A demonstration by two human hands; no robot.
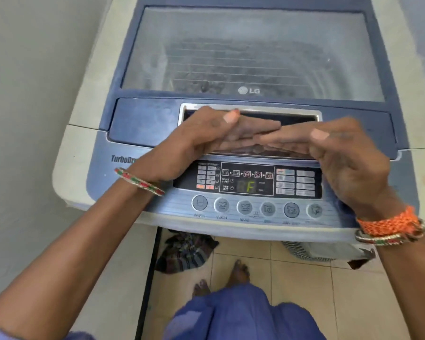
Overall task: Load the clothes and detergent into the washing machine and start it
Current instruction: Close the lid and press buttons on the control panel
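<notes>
A top-loading washing machine fills the view, its blue-framed glass lid (253, 52) lying down over the drum. My left hand (196, 143) and my right hand (349, 158) meet palm up at the lid's front edge, below the chrome handle recess (292, 114). Their fingers overlap under that edge and both thumbs are raised. A thin dark gap shows beneath the fingers. The control panel (247, 180) below my hands is lit and shows a green "F". A row of round buttons (255, 208) runs along the front. No detergent is in view.
A dark striped cloth (184, 251) lies on the tiled floor at the machine's foot, and another striped item (302, 250) sits to its right. My bare feet (241, 268) stand close to the machine. A pale wall (35, 69) rises on the left.
</notes>
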